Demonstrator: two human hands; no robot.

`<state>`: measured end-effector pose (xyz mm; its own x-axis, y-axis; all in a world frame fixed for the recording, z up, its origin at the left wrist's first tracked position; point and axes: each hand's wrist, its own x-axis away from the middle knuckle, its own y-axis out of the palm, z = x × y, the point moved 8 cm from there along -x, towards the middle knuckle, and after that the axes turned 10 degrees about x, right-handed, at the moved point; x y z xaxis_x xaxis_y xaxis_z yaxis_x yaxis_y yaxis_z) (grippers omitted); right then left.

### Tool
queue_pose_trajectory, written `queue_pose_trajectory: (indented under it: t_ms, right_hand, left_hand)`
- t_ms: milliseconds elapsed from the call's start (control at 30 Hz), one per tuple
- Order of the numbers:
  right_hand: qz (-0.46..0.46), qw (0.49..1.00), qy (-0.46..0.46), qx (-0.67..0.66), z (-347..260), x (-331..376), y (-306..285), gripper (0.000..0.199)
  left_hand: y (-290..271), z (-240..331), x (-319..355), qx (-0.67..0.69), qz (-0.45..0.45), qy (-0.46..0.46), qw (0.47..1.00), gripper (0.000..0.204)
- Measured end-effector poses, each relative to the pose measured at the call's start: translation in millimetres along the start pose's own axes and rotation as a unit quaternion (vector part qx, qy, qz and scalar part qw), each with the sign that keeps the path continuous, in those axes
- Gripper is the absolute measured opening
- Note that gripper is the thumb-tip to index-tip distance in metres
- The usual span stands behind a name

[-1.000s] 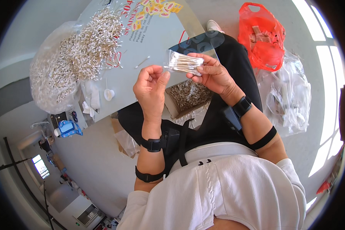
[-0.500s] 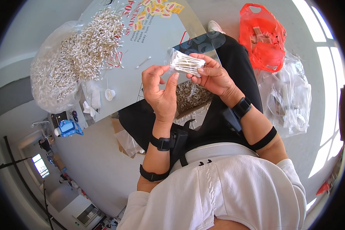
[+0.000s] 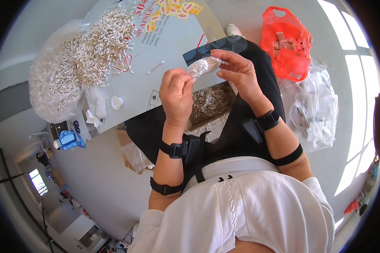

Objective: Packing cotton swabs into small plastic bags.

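Observation:
A small clear plastic bag of cotton swabs [image 3: 204,66] is held up between my two hands, over the table's near corner, with the white swab tips facing left. My left hand [image 3: 177,96] pinches the bag's left edge with thumb and fingertips, the other fingers curled in. At the right end of the bag is my right hand [image 3: 242,75], its fingers and thumb closing around that end from above and below. Below them an open cardboard box of loose swabs [image 3: 213,102] rests between my legs. One stray swab [image 3: 155,67] lies on the table to the left.
A large heap of cotton swabs [image 3: 99,48] spills from a clear bag [image 3: 40,90] on the table [image 3: 133,86]. Small yellow labels [image 3: 185,9] lie at the far edge. A red plastic bag [image 3: 297,52] and crumpled clear bags [image 3: 314,107] sit on the floor at right.
The bag has tilted so its swab tips face left. My left fingers, spread at the bag's edge before, have closed in a pinch. My right grip has shifted toward the bag's right end.

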<state>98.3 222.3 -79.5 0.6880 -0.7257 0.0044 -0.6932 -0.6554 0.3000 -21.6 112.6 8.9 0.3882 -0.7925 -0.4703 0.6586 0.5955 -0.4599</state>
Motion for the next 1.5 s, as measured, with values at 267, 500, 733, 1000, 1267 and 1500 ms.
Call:
queue_pose_trajectory:
  t_ms: [267,500,733,1000,1267,1500]
  right_hand:
    - [0.016,0.919,-0.164,0.359,-47.3,4.5,14.6,0.045]
    - [-0.041,0.859,-0.195,0.471,-47.2,1.0,36.5,0.023]
    - [-0.053,0.853,-0.212,0.475,-47.4,-2.5,43.2,0.013]
    - [-0.033,0.821,-0.251,0.512,-57.0,0.8,47.5,0.012]
    - [-0.035,0.837,-0.226,0.497,-55.3,-2.0,44.6,0.011]
    - [-0.051,0.781,-0.275,0.558,-51.7,4.6,57.6,0.014]
  left_hand:
    - [13.1,-10.0,2.7,-0.069,-0.051,0.076,0.993,0.021]
    - [18.0,-11.7,3.4,-0.081,-0.081,0.074,0.991,0.023]
    - [13.6,-11.2,-0.3,-0.034,-0.060,0.040,0.997,0.024]
    - [17.3,0.6,-10.7,-0.082,-0.121,0.076,0.986,0.020]
    - [13.2,-12.0,-11.4,0.004,-0.091,0.028,0.995,0.018]
    - [21.3,-4.8,-6.0,-0.030,-0.133,0.066,0.989,0.018]
